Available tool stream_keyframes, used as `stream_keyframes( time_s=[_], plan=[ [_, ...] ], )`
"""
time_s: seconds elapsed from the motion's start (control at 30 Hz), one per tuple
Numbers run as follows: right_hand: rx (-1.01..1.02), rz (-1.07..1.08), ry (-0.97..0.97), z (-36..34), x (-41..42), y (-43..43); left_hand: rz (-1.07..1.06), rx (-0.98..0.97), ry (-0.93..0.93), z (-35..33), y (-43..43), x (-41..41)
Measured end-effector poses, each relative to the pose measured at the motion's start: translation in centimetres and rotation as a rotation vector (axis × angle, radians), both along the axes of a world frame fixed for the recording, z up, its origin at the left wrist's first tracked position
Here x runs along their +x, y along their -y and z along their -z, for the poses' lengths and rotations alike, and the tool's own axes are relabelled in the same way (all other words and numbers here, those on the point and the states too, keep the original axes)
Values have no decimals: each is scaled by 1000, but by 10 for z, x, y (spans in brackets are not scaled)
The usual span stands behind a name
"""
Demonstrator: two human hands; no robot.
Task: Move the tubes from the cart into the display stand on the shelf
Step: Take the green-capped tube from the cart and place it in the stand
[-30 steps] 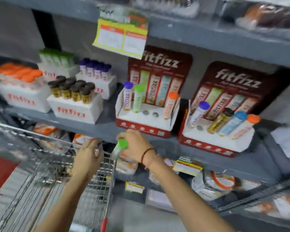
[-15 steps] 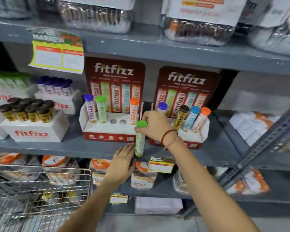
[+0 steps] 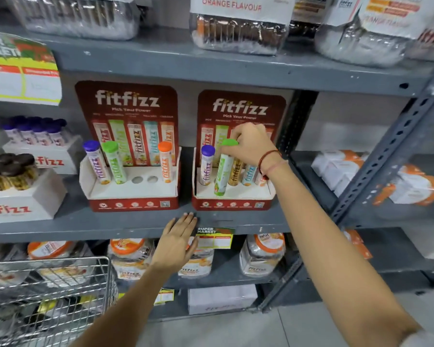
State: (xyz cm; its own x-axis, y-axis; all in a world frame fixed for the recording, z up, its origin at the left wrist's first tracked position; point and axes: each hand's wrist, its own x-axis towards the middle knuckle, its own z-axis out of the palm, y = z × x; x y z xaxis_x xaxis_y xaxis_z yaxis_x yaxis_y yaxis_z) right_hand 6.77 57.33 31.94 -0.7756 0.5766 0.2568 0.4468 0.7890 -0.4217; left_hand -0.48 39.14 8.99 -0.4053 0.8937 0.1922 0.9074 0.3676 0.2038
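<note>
One green-capped tube [image 3: 222, 171] is pinched at its cap by the right hand [image 3: 252, 144] over the right display stand [image 3: 232, 204], beside the purple-capped tube [image 3: 207, 165]. It should be lowered upright, clear of neighbouring tubes. The left hand [image 3: 177, 242], fingers spread, is rested on the shelf [image 3: 135, 225] edge above the cart [image 3: 48, 284].
</note>
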Motion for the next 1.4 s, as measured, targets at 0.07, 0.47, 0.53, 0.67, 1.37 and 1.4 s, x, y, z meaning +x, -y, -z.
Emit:
stream_keyframes(
  time_s=[0.07,0.47,0.53,0.67,1.37,1.4],
  plan=[
    [-17,-15,13,-1,-1,-4,8,-20,3,1,2,-1],
    [62,-118,162,-14,-14,-25,7,1,-8,13,1,-7],
    [47,-117,172,-13,-18,-26,0,-8,-8,15,0,-8],
    [23,-132,225,-6,-25,-26,-8,-1,22,19,1,-9],
    [187,-193,286,35,-26,-35,-8,30,9,26,-1,-11],
    [195,-189,282,36,-25,-35,-2,33,12,25,-1,-11]
  ],
)
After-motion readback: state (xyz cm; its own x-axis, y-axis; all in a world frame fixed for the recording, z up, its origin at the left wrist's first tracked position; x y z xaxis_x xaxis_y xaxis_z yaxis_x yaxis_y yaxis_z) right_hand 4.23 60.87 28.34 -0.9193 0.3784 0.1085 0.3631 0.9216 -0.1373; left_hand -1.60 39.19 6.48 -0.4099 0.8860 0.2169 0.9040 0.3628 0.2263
